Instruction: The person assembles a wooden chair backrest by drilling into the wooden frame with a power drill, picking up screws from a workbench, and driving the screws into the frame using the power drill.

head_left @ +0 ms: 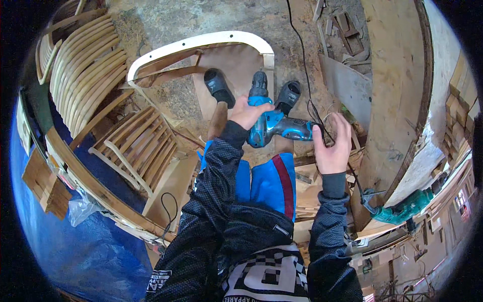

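A blue and black drill (271, 126) lies crosswise in front of me, its black chuck pointing away and its handle reaching to the right. My left hand (245, 114) is closed round the drill's body just behind the chuck. Beside the end of the handle is my right hand (336, 147), its thumb and fingers spread apart with the thumb close to the handle's base. A black cord (303, 58) runs from the far side down to that end of the drill. Beyond the drill stands a curved white-edged frame (201, 41) with several dark holes along its rim.
Several curved wooden strips (88, 70) are stacked at the far left, with a slatted wooden piece (138, 146) nearer. A blue tarp (95, 256) covers the lower left. On the right are a wooden board (397, 100) and a green power tool (405, 207). Wood scraps lie around.
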A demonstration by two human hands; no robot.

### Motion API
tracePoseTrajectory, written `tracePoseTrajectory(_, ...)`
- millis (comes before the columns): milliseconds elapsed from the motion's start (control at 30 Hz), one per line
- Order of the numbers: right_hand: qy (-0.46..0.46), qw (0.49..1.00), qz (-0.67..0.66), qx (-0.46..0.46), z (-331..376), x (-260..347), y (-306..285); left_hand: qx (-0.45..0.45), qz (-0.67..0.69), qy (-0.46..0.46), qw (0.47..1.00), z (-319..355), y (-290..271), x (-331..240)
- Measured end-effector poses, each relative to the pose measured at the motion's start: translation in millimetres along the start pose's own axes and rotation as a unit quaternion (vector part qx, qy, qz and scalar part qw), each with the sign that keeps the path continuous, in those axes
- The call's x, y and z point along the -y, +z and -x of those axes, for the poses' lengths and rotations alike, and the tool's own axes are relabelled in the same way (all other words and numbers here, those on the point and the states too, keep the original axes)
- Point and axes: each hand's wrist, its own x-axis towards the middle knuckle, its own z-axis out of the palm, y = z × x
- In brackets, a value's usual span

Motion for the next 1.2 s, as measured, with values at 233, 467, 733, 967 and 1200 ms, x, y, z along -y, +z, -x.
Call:
tracePoseTrajectory(233, 0.018, 0.979, -0.033, 0.200, -12, 3, -8, 0.079, -0.005, 0.005, 0.997, 8, -9, -4)
tracePoseTrajectory(467, -0.103, 0.891, 0.242, 0.369, -12, 38, 34, 0.108, 0.048, 0.003, 0.993, 8, -3, 12)
tracePoseTrajectory(733, -0.129, 0.895, 0.250, 0.347, -21, 32, 40, 0.187, 0.051, -0.016, 0.981, 7, -19, 15)
tracePoseTrajectory(967, -0.150, 0.894, 0.243, 0.344, -24, 34, 34, 0.158, 0.069, 0.033, 0.985, 8, -7, 16)
tracePoseTrajectory(1200, -0.148, 0.887, 0.252, 0.359, -30, 44, 25, 0.158, 0.154, 0.022, 0.975, 14, -3, 3)
